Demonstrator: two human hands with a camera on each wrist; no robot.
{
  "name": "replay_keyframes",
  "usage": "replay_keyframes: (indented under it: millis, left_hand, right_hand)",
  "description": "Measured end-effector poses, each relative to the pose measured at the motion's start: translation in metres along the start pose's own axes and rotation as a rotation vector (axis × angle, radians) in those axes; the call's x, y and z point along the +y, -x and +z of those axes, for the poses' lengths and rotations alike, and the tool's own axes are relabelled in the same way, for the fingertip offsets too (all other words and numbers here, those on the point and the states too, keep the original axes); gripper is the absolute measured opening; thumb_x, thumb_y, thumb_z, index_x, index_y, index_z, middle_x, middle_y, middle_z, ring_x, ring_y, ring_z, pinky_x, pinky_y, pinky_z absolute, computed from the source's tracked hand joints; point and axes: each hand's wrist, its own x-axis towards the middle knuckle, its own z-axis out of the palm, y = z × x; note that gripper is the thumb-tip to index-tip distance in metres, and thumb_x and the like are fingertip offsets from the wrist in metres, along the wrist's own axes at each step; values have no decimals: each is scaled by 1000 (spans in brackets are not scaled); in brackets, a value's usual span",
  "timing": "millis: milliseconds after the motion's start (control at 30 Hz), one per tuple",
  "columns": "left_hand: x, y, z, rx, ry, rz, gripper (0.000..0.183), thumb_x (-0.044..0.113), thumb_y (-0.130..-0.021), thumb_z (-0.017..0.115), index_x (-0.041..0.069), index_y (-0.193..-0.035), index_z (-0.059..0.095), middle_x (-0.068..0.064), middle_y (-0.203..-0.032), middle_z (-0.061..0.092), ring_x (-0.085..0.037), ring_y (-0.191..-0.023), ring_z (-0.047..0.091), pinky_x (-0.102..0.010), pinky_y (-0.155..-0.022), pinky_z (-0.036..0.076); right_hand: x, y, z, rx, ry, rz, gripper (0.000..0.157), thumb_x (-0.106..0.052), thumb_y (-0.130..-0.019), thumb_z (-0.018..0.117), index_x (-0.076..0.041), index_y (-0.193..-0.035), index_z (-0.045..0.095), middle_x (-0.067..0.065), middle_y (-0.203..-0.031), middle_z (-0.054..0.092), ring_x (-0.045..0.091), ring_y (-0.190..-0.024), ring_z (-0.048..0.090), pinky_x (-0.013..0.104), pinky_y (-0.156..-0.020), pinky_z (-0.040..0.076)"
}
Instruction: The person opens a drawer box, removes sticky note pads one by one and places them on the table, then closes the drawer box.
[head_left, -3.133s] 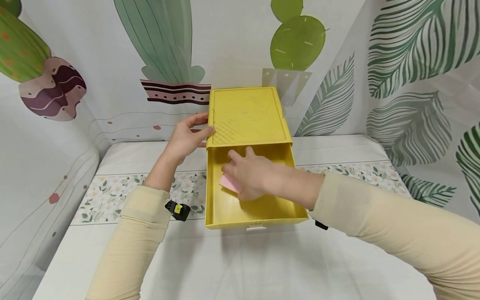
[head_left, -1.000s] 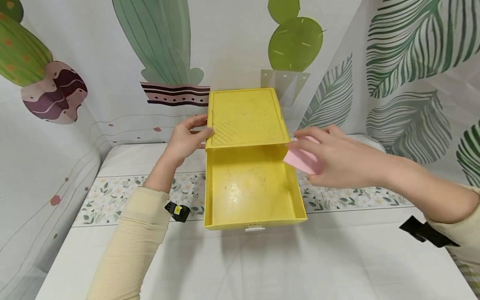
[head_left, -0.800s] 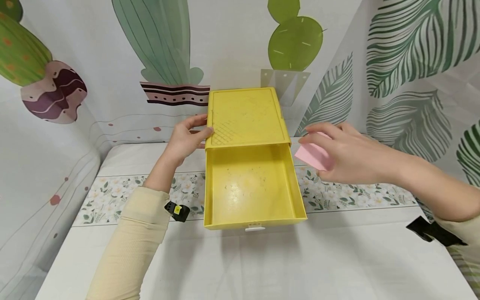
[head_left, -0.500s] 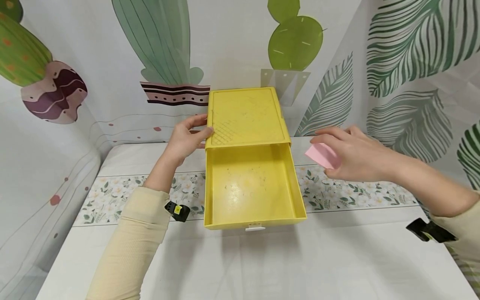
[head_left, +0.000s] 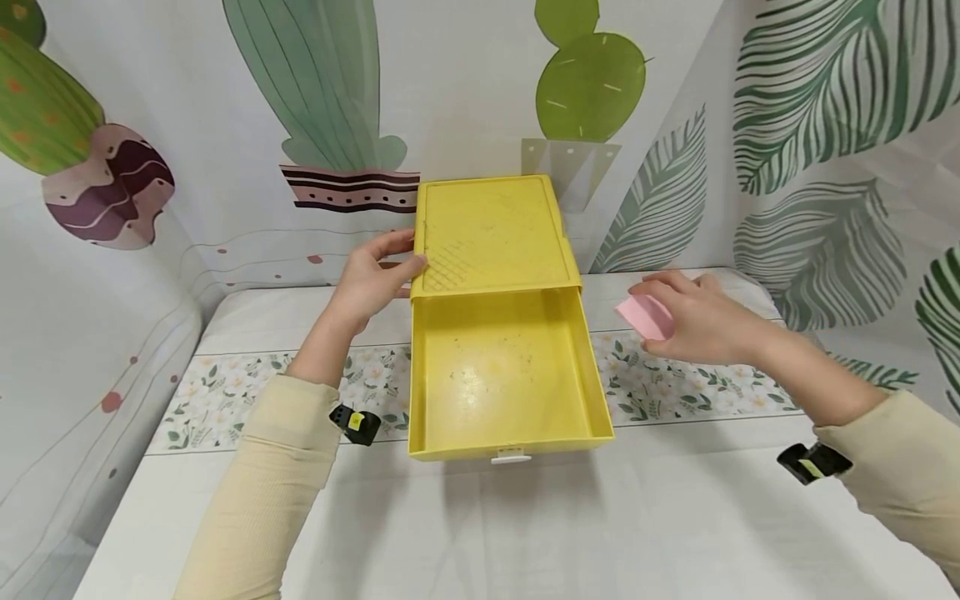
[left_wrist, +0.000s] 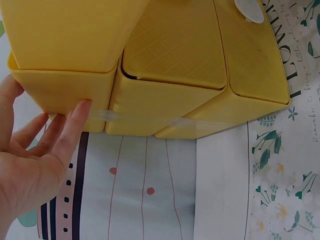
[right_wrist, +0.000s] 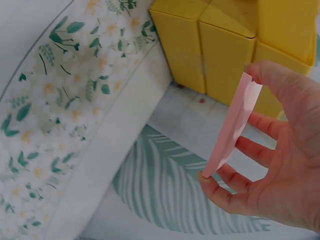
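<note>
A yellow drawer unit (head_left: 491,233) of stacked boxes stands at the back of the table, its top drawer (head_left: 510,383) pulled out with bare inside and a white handle (head_left: 512,457) in front. My left hand (head_left: 372,279) rests against the unit's left side; the thumb lies at the top edge and extended fingers press the side panel, as the left wrist view also shows. To the right of the drawer, my right hand (head_left: 693,321) holds a thin pink sticky note pad (right_wrist: 232,125) by its edges, between thumb and fingertips.
A white tablecloth (head_left: 525,533) with a floral band (head_left: 697,392) covers the table. Behind it hangs a backdrop (head_left: 465,83) printed with cacti and leaves. Clear tape (left_wrist: 145,119) runs along the boxes' side in the left wrist view.
My right hand has lifted the pink sticky note pad out of the drawer and carried it right, then slightly lower. My left hand has stayed against the unit.
</note>
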Motion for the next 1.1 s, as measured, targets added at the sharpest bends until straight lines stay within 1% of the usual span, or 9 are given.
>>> replay_keyframes:
  millis: [133,333,467,567,600,700,867,967,1100]
  left_hand:
    - [0,1,0,4,-7,3,54,27,-88,63,19,-138,43,-3,-132,48,-19,-109,55,-32,-75,56]
    - [1,1,1,2,-4,6,54,27,-88,63,19,-138,43,-3,-132,48,-19,-109,55,-32,-75,56]
    - [1,1,0,3,-3,7,54,27,-88,63,19,-138,43,-3,-132,48,-19,-109,55,-32,-75,56]
    - [1,2,0,2,-3,4,53,27,-88,63,20,-138,44,-3,-132,48,-19,-109,55,-32,-75,56]
    - [1,2,0,2,-4,4,53,27,-88,63,20,-138,43,-3,-132,48,-19,-109,55,-32,-75,56]
    - [1,2,0,2,-5,3,54,28,-88,63,20,-138,43,-3,-132,48,-19,-109,55,-32,-75,56]
    - [1,2,0,3,-8,4,53,28,-88,62,20,-138,44,-3,-132,48,-19,-109,55,-32,-75,56]
    - [1,2,1,4,-9,4,53,28,-88,62,19,-138,44,-3,-132,48,-19,-109,55,-32,-75,56]
    - [1,2,1,7,-10,0,53,28,-88,62,20,-138,44,-3,-133,48,-19,-110,55,-32,-75,56]
  right_hand:
    - [7,-4,16,-44,-43,54,63,-27,-72,73,-9,-127,49,16,-128,46,29,-97,46,42,-78,33]
    - [11,-11,41,-111,-76,154,62,-30,-77,69,-10,-130,46,20,-132,40,40,-102,39,48,-75,41]
    - [13,-14,59,-137,-95,211,65,-33,-78,69,-8,-132,44,21,-134,38,43,-103,38,51,-74,43]
    - [14,-16,73,-146,-107,238,66,-34,-78,68,-7,-134,43,22,-136,37,45,-104,38,52,-74,45]
    - [14,-16,78,-148,-115,241,66,-34,-78,68,-7,-134,43,22,-136,36,45,-104,38,53,-73,45]
    - [14,-17,92,-144,-121,221,64,-35,-80,66,-5,-133,44,24,-135,37,46,-107,38,55,-77,43]
    - [10,-18,114,-120,-128,210,65,-42,-82,63,-5,-132,46,24,-133,39,48,-109,39,59,-81,41]
    - [8,-19,123,-113,-141,225,67,-45,-81,63,-7,-133,45,24,-134,38,51,-109,39,62,-81,43]
    - [5,-22,133,-109,-146,234,66,-44,-81,63,-8,-133,45,26,-134,38,53,-113,37,64,-86,39]
